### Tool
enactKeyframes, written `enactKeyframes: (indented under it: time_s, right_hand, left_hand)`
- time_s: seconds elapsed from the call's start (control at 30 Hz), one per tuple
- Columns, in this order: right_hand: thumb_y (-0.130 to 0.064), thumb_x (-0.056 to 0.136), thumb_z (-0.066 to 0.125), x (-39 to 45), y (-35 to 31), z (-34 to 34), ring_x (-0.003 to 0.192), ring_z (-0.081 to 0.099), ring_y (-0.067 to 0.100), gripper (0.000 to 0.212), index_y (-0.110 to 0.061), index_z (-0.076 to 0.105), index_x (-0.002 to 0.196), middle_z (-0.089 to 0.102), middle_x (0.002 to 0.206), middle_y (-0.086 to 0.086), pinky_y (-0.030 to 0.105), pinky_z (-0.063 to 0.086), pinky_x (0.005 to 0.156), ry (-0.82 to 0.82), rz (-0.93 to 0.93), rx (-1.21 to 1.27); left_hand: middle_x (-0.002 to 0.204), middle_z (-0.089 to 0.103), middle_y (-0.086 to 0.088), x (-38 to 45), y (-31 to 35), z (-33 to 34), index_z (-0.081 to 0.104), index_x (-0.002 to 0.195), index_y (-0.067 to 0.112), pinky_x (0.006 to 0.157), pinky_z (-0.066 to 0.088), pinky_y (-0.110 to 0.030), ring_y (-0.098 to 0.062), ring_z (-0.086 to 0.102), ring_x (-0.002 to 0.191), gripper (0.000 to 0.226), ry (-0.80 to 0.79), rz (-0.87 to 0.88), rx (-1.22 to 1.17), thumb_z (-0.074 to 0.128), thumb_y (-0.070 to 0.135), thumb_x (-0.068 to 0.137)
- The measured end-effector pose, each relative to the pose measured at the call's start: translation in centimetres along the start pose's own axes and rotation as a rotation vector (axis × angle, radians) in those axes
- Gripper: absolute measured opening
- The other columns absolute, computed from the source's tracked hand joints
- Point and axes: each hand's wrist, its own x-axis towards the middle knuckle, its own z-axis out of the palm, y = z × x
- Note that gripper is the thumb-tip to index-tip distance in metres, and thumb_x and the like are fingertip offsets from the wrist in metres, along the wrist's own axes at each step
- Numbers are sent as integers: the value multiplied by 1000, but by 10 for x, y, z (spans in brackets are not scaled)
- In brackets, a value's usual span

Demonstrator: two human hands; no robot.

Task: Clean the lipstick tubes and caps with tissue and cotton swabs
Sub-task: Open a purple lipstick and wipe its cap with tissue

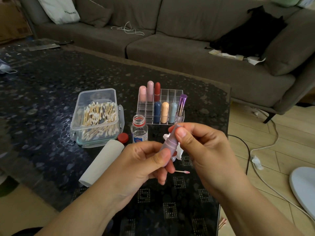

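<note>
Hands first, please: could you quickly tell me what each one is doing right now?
Left hand: fingers curled round the lower end of the lilac lipstick tube.
Right hand: fingers pinch the tube's upper end.

Lilac lipstick tube (168, 143), red bottle cap (123, 137)

I see a grey-brown sofa (187, 48) across the top of the frame, a white cushion (58, 9) at upper left. A dark patterned table (51, 92) fills the middle; pale wood floor (272, 147) with cables (255, 150) lies right.
</note>
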Motion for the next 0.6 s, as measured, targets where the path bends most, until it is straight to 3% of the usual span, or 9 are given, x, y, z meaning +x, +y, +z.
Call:
enactKeyframes:
  time_s: [0.07, 0.13, 0.23, 0.33, 0.53, 0.6]
  right_hand:
    - [-20, 79, 59, 0, -1, 0, 52, 57, 25, 16, -8, 69, 78, 67, 59, 8, 20, 50, 55, 2, 12, -4]
    - [-22, 77, 59, 0, -2, 0, 55, 59, 20, 16, -10, 70, 78, 68, 61, 7, 16, 50, 59, 11, 14, -33]
    - [-24, 75, 59, 0, -3, -2, 53, 59, 14, 20, -8, 69, 82, 67, 61, 7, 16, 50, 57, 27, 26, -46]
    - [-25, 75, 58, 0, -3, -3, 52, 59, 14, 24, -6, 69, 85, 67, 61, 7, 17, 50, 54, 36, 39, -58]
    - [-33, 72, 61, 1, 4, -4, 78, 68, 3, 23, -20, 73, 86, 73, 84, 0, 11, 49, 68, 108, -9, -209]
    - [-36, 71, 61, 1, 6, -3, 82, 67, 3, 22, -25, 74, 85, 72, 88, 1, 11, 48, 70, 133, -25, -263]
  left_hand:
    - [65, 64, -10, 0, 1, -1, 64, 83, -8, 50, 46, -20, -12, 53, 48, 64, -32, -26, -45, 86, 45, 56]
    - [67, 64, -11, 1, 3, -2, 63, 86, -9, 53, 48, -21, -13, 56, 52, 67, -50, -44, -69, 85, 47, 56]
    - [72, 62, -13, 2, 4, 1, 63, 94, -10, 61, 51, -25, -17, 57, 60, 57, -73, -79, -139, 68, 43, 75]
    - [71, 60, -10, 2, 4, 3, 62, 98, -9, 62, 51, -26, -17, 56, 61, 47, -59, -117, -170, 53, 34, 81]
    - [73, 66, -2, 1, -1, 3, 74, 77, 16, 71, 54, -24, -12, 61, 69, 13, 57, -1, -49, 76, 27, 70]
    - [68, 67, 2, 1, -2, 8, 72, 69, 21, 71, 53, -20, -7, 63, 68, 12, 137, 74, 44, 84, 18, 66]
